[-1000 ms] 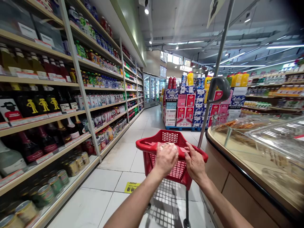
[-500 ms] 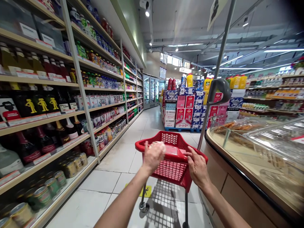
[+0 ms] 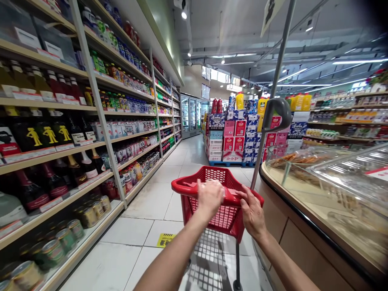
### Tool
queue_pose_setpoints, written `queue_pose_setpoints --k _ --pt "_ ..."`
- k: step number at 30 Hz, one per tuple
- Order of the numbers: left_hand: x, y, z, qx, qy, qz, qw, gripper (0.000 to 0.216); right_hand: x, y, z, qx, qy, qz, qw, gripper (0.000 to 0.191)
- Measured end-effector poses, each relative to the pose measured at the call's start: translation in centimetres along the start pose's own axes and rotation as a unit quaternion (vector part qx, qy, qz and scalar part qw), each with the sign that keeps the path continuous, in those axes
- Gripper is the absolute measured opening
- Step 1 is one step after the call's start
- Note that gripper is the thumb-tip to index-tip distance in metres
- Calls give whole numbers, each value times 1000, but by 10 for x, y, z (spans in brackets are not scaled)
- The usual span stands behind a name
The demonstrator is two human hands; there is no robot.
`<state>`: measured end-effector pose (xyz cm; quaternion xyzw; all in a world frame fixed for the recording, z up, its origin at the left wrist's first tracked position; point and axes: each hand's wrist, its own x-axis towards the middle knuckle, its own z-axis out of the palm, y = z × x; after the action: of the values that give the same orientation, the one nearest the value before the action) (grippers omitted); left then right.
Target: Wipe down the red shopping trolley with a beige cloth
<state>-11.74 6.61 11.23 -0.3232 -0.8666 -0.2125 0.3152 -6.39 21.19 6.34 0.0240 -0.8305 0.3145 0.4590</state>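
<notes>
A red plastic shopping cart [image 3: 226, 218] stands just ahead of me in a shop aisle. My left hand [image 3: 209, 197] is closed over a pale crumpled wad [image 3: 214, 184], pressed onto the cart's near rim; I cannot tell what the wad is. My right hand [image 3: 250, 210] curls its fingers over the right end of that rim. Both forearms reach in from the bottom edge. The inside of the basket is mostly hidden behind my hands.
Tall shelves [image 3: 60, 141] of bottles and tins line the left. A curved glass-topped counter [image 3: 318, 210] is close on the right. A grey pole [image 3: 274, 76] rises beside the cart. Stacked boxes [image 3: 236, 137] stand ahead, and a yellow sticker [image 3: 165, 239] lies on the tiled floor.
My left hand slid left along the rim with the wad, then back to the right. The right hand kept its grip. The cart rolled slightly along the aisle.
</notes>
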Motion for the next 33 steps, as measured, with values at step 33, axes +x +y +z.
queue_pose_setpoints --k 33 --pt "-15 -14 -4 -1 48 39 998 25 -2 -4 -4 -64 36 -28 997 43"
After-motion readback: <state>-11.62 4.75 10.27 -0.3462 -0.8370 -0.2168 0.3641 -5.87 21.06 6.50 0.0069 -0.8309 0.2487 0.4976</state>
